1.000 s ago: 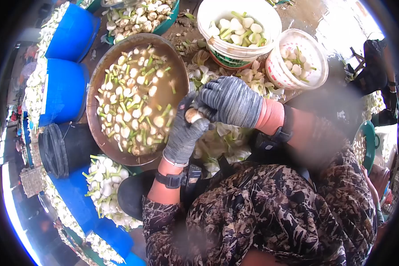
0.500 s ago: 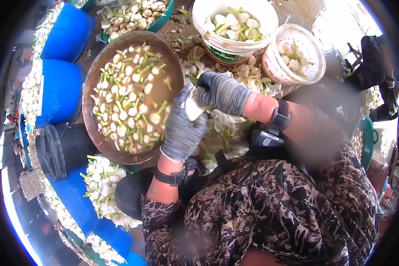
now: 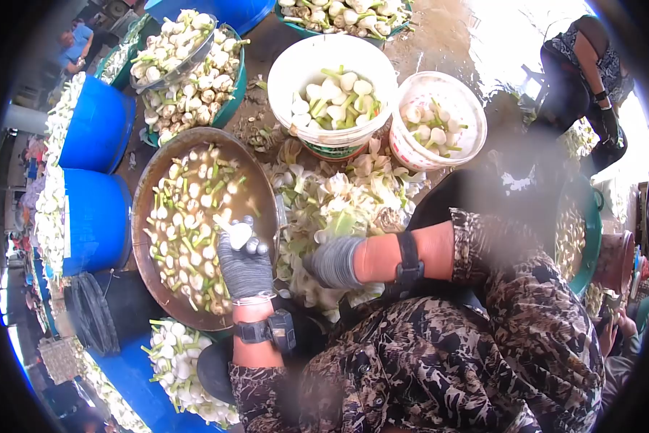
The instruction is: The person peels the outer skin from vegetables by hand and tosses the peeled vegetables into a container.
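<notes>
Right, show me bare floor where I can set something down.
Best: the floor beyond the small bucket, right of the top basin; it may be wet. A narrow, littered strip runs between the big bucket and left basin. Crowded: the heaped peels between pan and buckets.

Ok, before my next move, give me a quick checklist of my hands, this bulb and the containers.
1. Left hand holding the bulb: ok, it sits in the fingers.
2. Bulb peeled: ok on the visible side, which looks white; underside, cannot tell.
3. Right hand empty: cannot tell, its fingertips are hidden.
4. Large white bucket with room: ok, contents sit below the rim.
5. Water in the basin clear: not ok, it is brown.
6. Ground by the buckets free of peelings: not ok, they are heaped.
</notes>
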A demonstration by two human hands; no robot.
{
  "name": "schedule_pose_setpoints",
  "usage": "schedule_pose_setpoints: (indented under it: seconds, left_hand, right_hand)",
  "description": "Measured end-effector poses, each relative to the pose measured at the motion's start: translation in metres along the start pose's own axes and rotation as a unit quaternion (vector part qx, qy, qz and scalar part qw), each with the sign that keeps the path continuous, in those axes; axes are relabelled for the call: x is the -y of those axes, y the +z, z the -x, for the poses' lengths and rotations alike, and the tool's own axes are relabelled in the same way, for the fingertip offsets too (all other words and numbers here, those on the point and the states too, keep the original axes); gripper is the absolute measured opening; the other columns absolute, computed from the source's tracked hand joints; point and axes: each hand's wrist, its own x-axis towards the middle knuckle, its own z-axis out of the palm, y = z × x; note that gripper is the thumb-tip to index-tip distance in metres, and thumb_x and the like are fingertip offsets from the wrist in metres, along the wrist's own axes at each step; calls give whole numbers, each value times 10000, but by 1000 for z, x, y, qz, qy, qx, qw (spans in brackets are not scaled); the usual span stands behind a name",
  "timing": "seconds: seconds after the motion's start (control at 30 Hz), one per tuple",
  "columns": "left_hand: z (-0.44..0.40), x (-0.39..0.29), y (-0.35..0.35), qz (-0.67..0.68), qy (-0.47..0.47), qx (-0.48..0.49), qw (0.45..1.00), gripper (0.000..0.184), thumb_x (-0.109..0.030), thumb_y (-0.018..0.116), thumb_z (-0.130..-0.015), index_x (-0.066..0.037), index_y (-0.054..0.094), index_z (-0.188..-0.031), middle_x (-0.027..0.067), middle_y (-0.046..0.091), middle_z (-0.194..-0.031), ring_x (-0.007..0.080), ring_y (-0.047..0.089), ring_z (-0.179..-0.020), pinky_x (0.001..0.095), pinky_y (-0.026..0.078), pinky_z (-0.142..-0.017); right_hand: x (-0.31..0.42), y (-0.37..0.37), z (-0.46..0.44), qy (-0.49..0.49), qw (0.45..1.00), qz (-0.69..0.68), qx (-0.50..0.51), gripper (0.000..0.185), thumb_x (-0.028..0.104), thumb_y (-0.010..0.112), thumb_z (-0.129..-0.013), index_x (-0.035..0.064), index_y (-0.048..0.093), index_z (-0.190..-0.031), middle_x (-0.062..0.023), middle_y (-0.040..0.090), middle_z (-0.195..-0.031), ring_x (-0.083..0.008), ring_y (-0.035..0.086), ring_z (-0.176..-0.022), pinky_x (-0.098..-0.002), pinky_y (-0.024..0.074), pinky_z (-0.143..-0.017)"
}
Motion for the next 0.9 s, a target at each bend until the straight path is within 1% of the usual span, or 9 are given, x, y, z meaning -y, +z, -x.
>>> schedule_pose_setpoints:
  seconds: [0.1,0.27,0.33,0.43,0.57,0.6,0.7,0.8,0.9]
  left_hand:
    - [-3,15,28,-122,27,-43,991,308,-276,495,-987,3,560,-1100,36,565,-830,115,531,-685,308,477,-677]
    - [-44,78,87,-203,-50,154,966,324,-159,546,-961,-16,466,-1241,103,571,-1031,208,601,-861,386,549,-774]
    - [-51,98,121,-194,-86,208,955,424,-89,546,-962,-32,376,-1346,138,566,-1134,233,649,-922,360,581,-783]
    - [-59,102,123,-292,-91,248,919,477,-118,563,-960,-38,343,-1375,125,554,-1165,222,649,-904,331,583,-772]
    - [-72,43,42,-653,231,90,716,305,-210,590,-912,-35,606,-1161,71,661,-994,140,616,-862,277,506,-809]
    - [-71,20,22,-690,192,24,698,300,-225,588,-869,-20,645,-1080,151,663,-1067,254,653,-948,337,504,-878]
    - [-84,-22,-90,-791,18,-153,591,416,-323,518,-873,-17,632,-1131,175,620,-1209,339,585,-1112,382,448,-983]
    - [-102,-28,-206,-840,-206,-134,484,523,-359,569,-838,-57,569,-1265,199,519,-1350,351,507,-1242,402,401,-1051]
    - [-87,-9,-221,-884,-150,-112,428,531,-389,586,-831,-46,593,-1236,218,554,-1295,381,545,-1182,435,432,-1014]
  right_hand:
    - [-2,0,11,-36,996,33,73,353,256,670,-784,103,662,-1102,-81,689,-1023,-247,660,-944,-348,504,-856]
    - [-3,-7,18,21,991,-3,134,418,332,663,-801,147,654,-1176,-80,660,-1178,-247,605,-1104,-346,465,-960]
    - [-34,39,13,-93,991,-67,-74,373,356,604,-850,142,658,-1151,-83,663,-1160,-239,601,-1090,-339,450,-973]
    - [-29,33,5,-119,979,-88,-137,321,333,591,-854,117,664,-1079,-94,669,-1083,-248,614,-1015,-351,461,-925]
    - [-12,-4,27,26,999,-25,-13,182,195,654,-770,30,681,-842,-133,684,-812,-305,675,-748,-413,534,-705]
    - [-15,1,25,20,999,-34,-32,202,202,641,-746,34,677,-852,-164,676,-808,-350,667,-775,-422,534,-706]
    - [-15,-1,26,1,998,-45,-39,204,189,639,-742,34,673,-869,-158,679,-807,-348,668,-758,-421,532,-699]
    - [-17,7,17,12,999,-20,-29,153,156,606,-771,57,698,-843,-154,694,-806,-332,683,-769,-431,540,-663]
    - [-13,-6,16,22,999,-12,26,227,188,636,-748,15,663,-892,-174,662,-880,-352,664,-787,-431,528,-703]
